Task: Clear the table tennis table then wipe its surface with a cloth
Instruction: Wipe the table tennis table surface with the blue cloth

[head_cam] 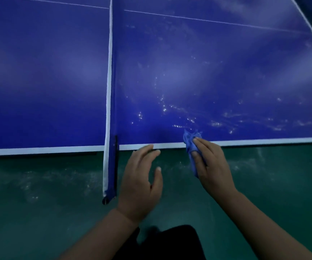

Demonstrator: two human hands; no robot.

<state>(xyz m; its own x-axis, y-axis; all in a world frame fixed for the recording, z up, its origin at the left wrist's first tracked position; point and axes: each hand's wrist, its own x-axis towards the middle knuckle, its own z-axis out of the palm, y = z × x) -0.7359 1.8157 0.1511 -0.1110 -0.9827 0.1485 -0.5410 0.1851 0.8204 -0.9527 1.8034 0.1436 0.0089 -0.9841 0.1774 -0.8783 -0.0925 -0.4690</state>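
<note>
Currently my right hand (pixel 210 166) holds a blue cloth (pixel 191 145) at the near edge of the table (pixel 226 72), to the right of the net (pixel 111 91). The right grip is closed on the cloth: the fingers (pixel 201 142) lie along its top and the thumb presses its lower part. The cloth is bunched into a narrow strip whose long axis runs from the table surface toward me; its far, crumpled end rests on the blue surface just past the white edge line (pixel 170 145), and its near end hangs below the edge, over the green floor (pixel 38 212). My left hand (pixel 142 182) hovers just beside the table edge, between the net post (pixel 112 169) and the cloth; its fingers are loosely spread and hold nothing. Whether its fingertips touch the edge I cannot tell. Wet streaks and droplets (pixel 179 109) glisten on the right half of the table. The net runs away from me, its post overhanging the near edge.
</note>
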